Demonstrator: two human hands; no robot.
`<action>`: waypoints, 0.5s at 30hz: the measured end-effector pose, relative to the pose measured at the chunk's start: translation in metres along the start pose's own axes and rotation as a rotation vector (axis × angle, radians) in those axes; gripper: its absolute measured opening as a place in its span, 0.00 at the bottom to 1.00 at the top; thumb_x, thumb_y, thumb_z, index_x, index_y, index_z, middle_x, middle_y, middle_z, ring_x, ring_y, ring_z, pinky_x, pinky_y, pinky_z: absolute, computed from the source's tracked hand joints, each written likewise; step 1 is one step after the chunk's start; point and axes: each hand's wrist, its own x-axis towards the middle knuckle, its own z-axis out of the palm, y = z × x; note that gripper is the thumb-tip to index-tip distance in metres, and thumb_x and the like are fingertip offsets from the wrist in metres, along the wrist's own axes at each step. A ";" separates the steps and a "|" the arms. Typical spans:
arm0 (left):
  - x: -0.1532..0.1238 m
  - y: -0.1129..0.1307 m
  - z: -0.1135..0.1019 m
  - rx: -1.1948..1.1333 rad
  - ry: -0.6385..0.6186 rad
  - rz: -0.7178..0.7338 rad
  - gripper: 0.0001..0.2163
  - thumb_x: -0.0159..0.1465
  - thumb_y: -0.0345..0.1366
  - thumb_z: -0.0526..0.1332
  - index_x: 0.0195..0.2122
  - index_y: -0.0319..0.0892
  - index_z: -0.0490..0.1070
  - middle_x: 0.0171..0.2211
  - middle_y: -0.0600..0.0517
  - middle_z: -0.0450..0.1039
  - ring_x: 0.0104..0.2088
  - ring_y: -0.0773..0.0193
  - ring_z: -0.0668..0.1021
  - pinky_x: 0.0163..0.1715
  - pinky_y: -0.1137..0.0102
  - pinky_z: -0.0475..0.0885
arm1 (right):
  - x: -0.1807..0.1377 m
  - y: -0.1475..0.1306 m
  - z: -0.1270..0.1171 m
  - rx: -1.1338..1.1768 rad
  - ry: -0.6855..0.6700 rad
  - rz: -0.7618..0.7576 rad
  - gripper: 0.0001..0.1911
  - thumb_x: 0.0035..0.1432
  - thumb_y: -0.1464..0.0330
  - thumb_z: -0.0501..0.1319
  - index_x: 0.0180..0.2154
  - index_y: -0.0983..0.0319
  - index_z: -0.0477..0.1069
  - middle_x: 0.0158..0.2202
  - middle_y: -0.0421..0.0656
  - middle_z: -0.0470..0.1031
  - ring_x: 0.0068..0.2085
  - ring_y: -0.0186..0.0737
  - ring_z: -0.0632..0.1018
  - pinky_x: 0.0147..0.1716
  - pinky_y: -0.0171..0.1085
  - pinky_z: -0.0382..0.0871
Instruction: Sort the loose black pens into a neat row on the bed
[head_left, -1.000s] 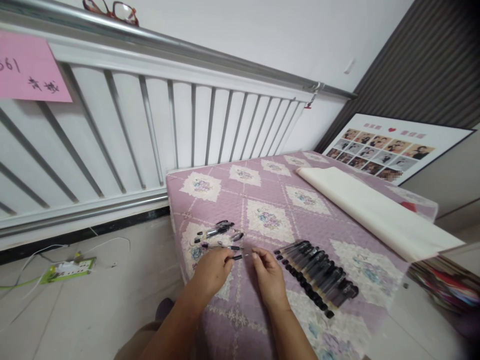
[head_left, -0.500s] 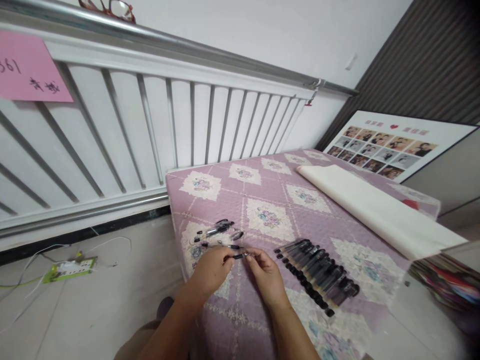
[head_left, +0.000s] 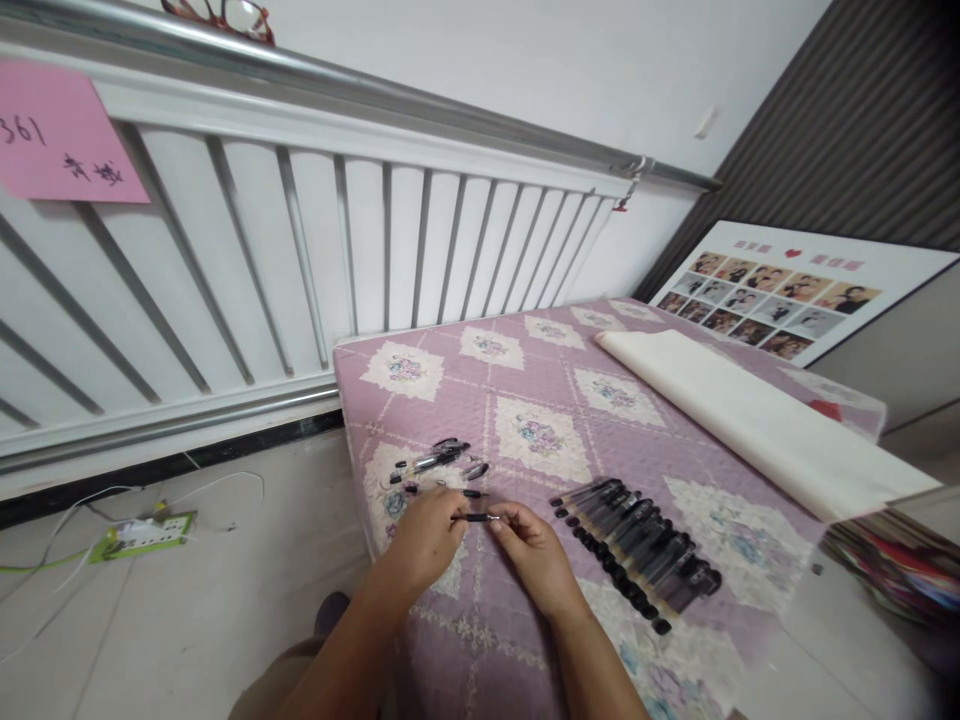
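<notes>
My left hand (head_left: 426,540) is closed around a pen (head_left: 474,517), whose dark grip sticks out to the right. My right hand (head_left: 534,556) pinches at the pen's silvery tip end; its fingertips hide what exactly they hold there. Just beyond my left fingers lies another thin pen or pen part (head_left: 472,493) on the bedspread. Farther back is a small loose group of pens and clear caps (head_left: 439,457). To the right of my right hand, several black-capped pens (head_left: 637,540) lie side by side in a slanting row.
The purple floral bedspread (head_left: 517,640) covers the bed. A folded cream sheet (head_left: 735,420) lies at the right, near a photo board (head_left: 795,290). A white radiator (head_left: 405,240) stands along the wall. On the floor at left is a power strip (head_left: 150,535) with cables.
My hands have moved slightly apart, and more of the pen's dark grip shows between them. The row of pens and the loose group stay as they were.
</notes>
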 end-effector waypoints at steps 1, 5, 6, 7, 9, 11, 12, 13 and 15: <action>0.000 0.000 0.000 0.006 -0.001 0.003 0.05 0.57 0.27 0.57 0.31 0.43 0.69 0.32 0.54 0.70 0.37 0.64 0.71 0.37 0.72 0.62 | 0.000 0.000 0.000 -0.003 -0.010 -0.006 0.11 0.55 0.61 0.61 0.38 0.59 0.72 0.37 0.42 0.77 0.40 0.40 0.75 0.43 0.37 0.67; -0.001 0.000 0.000 0.019 -0.011 0.005 0.05 0.57 0.27 0.57 0.31 0.44 0.69 0.33 0.54 0.70 0.37 0.64 0.71 0.37 0.71 0.63 | 0.000 -0.003 0.001 -0.050 -0.011 -0.012 0.09 0.55 0.62 0.61 0.36 0.60 0.72 0.33 0.41 0.76 0.36 0.39 0.75 0.39 0.36 0.68; -0.001 0.000 0.000 0.022 -0.013 0.006 0.05 0.57 0.27 0.57 0.32 0.44 0.69 0.33 0.54 0.70 0.37 0.63 0.71 0.37 0.71 0.63 | -0.001 -0.005 0.001 -0.070 -0.009 -0.017 0.09 0.56 0.61 0.60 0.35 0.60 0.71 0.32 0.41 0.75 0.36 0.39 0.74 0.38 0.36 0.68; -0.001 0.000 0.000 0.025 -0.013 0.007 0.05 0.57 0.27 0.57 0.32 0.44 0.69 0.33 0.54 0.70 0.37 0.63 0.71 0.37 0.71 0.63 | -0.001 -0.006 0.002 -0.093 -0.007 -0.025 0.09 0.56 0.61 0.60 0.34 0.60 0.71 0.32 0.41 0.75 0.35 0.39 0.74 0.38 0.36 0.67; -0.002 0.000 0.000 0.031 -0.010 0.014 0.05 0.57 0.27 0.57 0.32 0.44 0.69 0.33 0.54 0.70 0.37 0.63 0.71 0.37 0.71 0.62 | -0.001 -0.009 0.003 -0.147 0.000 -0.047 0.09 0.57 0.61 0.58 0.33 0.60 0.71 0.31 0.41 0.74 0.34 0.39 0.74 0.37 0.35 0.67; -0.003 -0.001 0.001 0.031 -0.005 0.021 0.05 0.57 0.27 0.58 0.31 0.44 0.68 0.33 0.54 0.70 0.37 0.63 0.71 0.37 0.71 0.62 | -0.001 -0.011 0.004 -0.211 0.012 -0.072 0.10 0.57 0.61 0.57 0.33 0.60 0.70 0.30 0.41 0.74 0.33 0.39 0.74 0.35 0.35 0.67; -0.003 -0.001 0.001 0.030 -0.004 0.024 0.05 0.57 0.27 0.58 0.31 0.44 0.68 0.33 0.54 0.70 0.37 0.63 0.71 0.37 0.71 0.62 | -0.002 -0.011 0.005 -0.249 0.023 -0.084 0.10 0.58 0.61 0.57 0.32 0.60 0.70 0.29 0.41 0.73 0.33 0.39 0.73 0.34 0.34 0.67; -0.003 -0.001 0.001 0.029 -0.002 0.028 0.05 0.57 0.27 0.57 0.31 0.43 0.68 0.33 0.54 0.70 0.37 0.63 0.71 0.37 0.71 0.62 | -0.002 -0.011 0.006 -0.289 0.034 -0.096 0.10 0.58 0.61 0.56 0.31 0.60 0.69 0.28 0.40 0.73 0.32 0.39 0.73 0.34 0.34 0.66; -0.004 -0.001 0.000 0.029 0.003 0.037 0.05 0.57 0.27 0.57 0.31 0.43 0.68 0.33 0.54 0.70 0.37 0.63 0.71 0.38 0.71 0.62 | -0.002 -0.010 0.008 -0.370 0.058 -0.117 0.11 0.59 0.61 0.55 0.29 0.60 0.68 0.27 0.40 0.72 0.31 0.38 0.73 0.32 0.34 0.66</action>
